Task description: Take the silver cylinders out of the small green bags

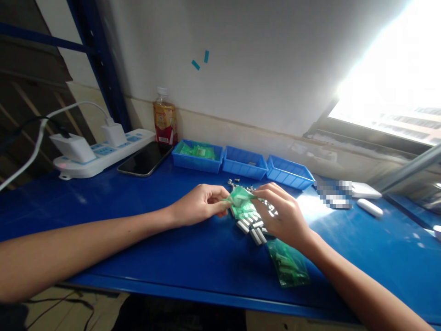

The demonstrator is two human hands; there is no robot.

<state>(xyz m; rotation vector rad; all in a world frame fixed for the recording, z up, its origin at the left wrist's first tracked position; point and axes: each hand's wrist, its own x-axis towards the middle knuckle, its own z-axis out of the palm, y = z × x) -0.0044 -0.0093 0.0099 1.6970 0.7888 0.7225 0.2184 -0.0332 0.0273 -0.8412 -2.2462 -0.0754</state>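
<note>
My left hand [200,204] and my right hand [280,214] meet over the middle of the blue table [138,220]. Both pinch a small green plastic bag [243,204] between their fingertips, the left at its left edge, the right at its top right. Under the bag lies a heap of small grey metal parts [253,227]. A second green bag [287,264] holding similar parts lies flat by my right wrist, near the table's front edge.
Three blue trays stand in a row at the back: the left tray [196,161] holds green bags, the middle tray [244,165] and right tray [289,172] look nearly bare. A drink bottle [164,117], black phone [146,158] and white power strip [103,151] sit back left. White objects [368,207] lie right.
</note>
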